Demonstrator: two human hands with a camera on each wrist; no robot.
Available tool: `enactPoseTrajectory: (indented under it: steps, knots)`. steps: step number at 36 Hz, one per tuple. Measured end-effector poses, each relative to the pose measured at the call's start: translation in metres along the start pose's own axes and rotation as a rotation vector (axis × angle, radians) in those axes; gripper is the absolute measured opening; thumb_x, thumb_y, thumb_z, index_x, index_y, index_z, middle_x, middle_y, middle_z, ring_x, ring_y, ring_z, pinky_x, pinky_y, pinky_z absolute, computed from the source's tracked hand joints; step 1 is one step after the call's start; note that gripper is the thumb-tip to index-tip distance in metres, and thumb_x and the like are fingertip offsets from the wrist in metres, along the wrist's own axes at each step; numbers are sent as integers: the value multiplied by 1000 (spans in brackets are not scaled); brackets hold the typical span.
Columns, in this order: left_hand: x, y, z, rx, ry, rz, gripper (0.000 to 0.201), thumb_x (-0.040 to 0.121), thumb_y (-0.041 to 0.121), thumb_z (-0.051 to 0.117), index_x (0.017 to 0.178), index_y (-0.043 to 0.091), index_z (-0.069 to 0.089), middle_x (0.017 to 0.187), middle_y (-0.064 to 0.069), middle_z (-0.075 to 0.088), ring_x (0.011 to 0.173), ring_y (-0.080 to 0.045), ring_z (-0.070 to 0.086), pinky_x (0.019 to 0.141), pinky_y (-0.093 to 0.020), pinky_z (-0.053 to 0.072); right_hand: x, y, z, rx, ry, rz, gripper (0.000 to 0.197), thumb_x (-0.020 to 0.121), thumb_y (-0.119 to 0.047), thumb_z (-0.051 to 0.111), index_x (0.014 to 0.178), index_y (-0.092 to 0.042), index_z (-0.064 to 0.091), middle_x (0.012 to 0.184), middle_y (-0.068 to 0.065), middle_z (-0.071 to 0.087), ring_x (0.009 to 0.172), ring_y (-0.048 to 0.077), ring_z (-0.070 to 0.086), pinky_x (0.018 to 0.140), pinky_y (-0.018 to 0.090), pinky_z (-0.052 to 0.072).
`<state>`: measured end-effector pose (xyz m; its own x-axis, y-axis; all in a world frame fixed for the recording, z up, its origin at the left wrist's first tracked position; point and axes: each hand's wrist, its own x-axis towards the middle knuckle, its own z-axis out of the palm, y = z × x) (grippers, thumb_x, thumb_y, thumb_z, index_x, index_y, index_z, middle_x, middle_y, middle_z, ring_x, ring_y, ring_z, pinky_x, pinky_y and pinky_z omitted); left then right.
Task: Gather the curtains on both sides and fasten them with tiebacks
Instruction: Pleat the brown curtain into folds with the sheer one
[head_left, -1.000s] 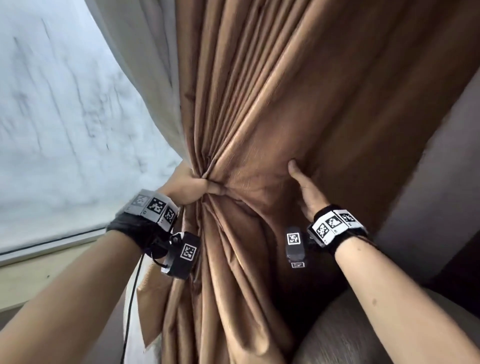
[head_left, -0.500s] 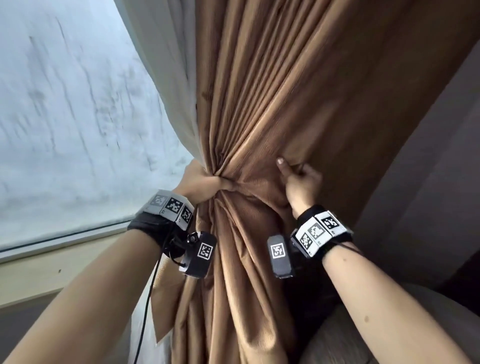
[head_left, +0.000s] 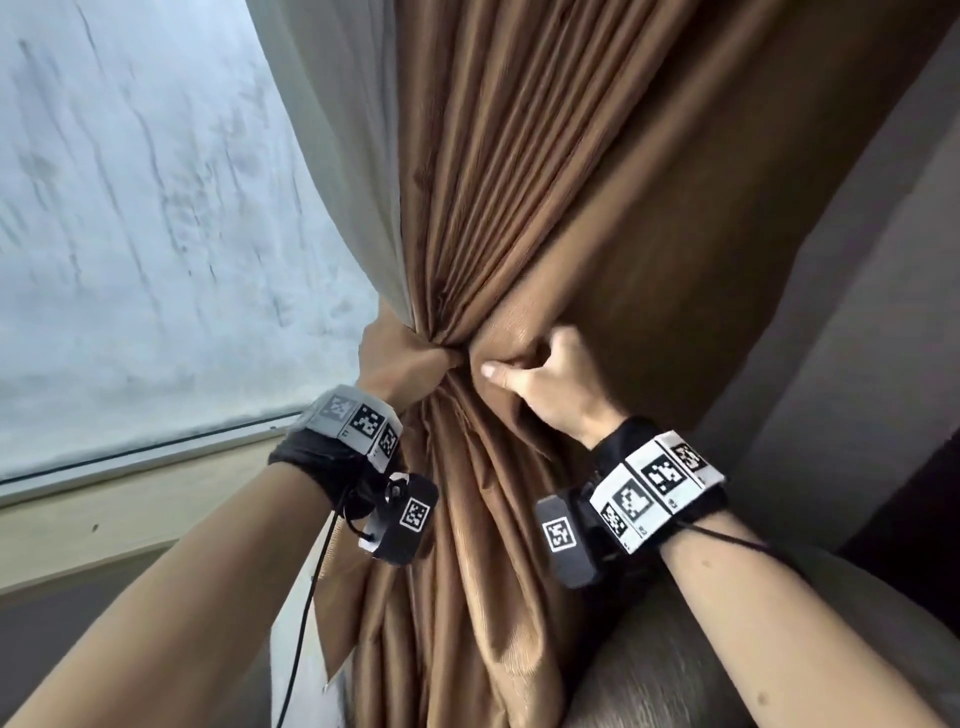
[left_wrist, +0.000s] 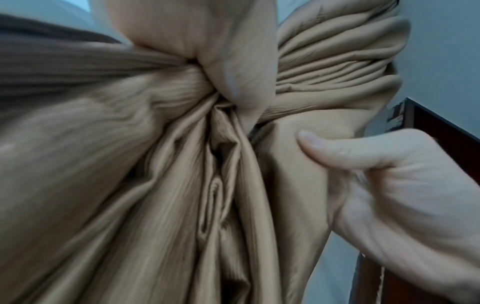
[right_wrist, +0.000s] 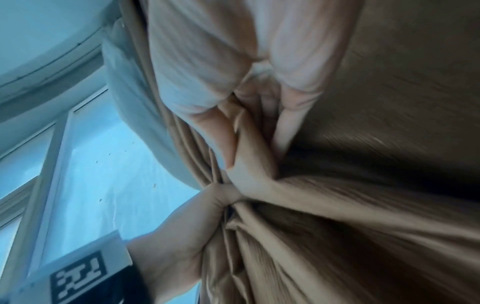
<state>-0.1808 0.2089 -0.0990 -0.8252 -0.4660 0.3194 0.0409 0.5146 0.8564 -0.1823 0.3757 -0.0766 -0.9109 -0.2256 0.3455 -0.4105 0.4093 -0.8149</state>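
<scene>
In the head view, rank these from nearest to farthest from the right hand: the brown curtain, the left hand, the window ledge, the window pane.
1. Brown curtain: the right hand grips its folds.
2. Left hand: just to the left, clutching the gathered waist.
3. Window ledge: lower left, beyond the left wrist.
4. Window pane: upper left, farthest back.

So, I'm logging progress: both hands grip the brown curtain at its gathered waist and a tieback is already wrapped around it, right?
No tieback shows. In the head view only the left hand and right hand grip the brown curtain at its gathered waist.
</scene>
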Motion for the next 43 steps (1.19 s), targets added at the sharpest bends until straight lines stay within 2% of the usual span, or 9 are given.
enactPoseTrajectory:
  steps: [5,9,15,19,23,26,31,39,43]
  knots:
    - [-9,0,0,56,-11,53,77,60,23,82,130,11,50,118,-6,62,107,-27,58,87,-31,47,5,-15,11,-516,77,-181,36,80,-34,71,76,2,70,85,21,72,87,38,66,73,37,45]
    - [-13,0,0,69,-19,73,80,55,31,81,127,11,53,116,-5,62,108,-27,58,88,-34,48,9,-26,19,-733,37,-167,32,80,-31,64,95,-5,72,101,21,69,99,41,62,82,37,48]
    - [-7,-3,-5,77,-7,36,79,59,27,84,129,13,53,113,-1,61,107,-25,58,84,-26,42,11,-16,16,-662,81,46,34,82,-34,68,108,-13,70,113,22,66,110,40,60,87,38,49]
    - [-5,-4,-3,79,9,35,78,61,26,84,130,11,51,115,-1,60,109,-26,57,83,-25,41,12,-11,17,-621,77,30,23,77,-28,69,89,-8,72,98,22,70,97,40,65,76,37,52]
    - [-4,-5,-2,74,9,26,83,60,30,84,132,11,46,115,-2,59,109,-26,57,83,-27,41,9,-9,20,-419,11,61,25,71,-13,64,54,-10,47,73,14,67,78,35,65,62,32,47]
    - [-4,-6,-3,57,-49,37,92,53,34,86,133,17,45,114,3,57,109,-23,57,85,-29,44,4,-14,14,-139,-91,124,17,68,4,63,73,-9,54,71,-3,55,66,13,54,56,24,38]
    - [-11,7,-12,5,-237,168,102,36,55,94,127,31,54,126,10,58,115,-9,54,103,-30,43,11,-11,7,124,-181,116,63,35,-2,44,96,3,62,102,19,70,94,32,65,66,31,46]
    - [-13,16,-1,116,24,60,97,45,70,82,126,23,58,118,2,64,107,-20,61,81,-23,40,21,2,13,185,-299,63,69,31,-6,48,95,-5,74,101,25,72,108,46,60,93,49,48]
    - [-9,16,-2,171,26,55,82,54,67,81,118,18,65,110,-2,69,103,-26,63,76,-26,42,18,6,17,261,-257,60,68,34,-4,46,96,-1,74,101,18,74,98,26,67,72,25,45]
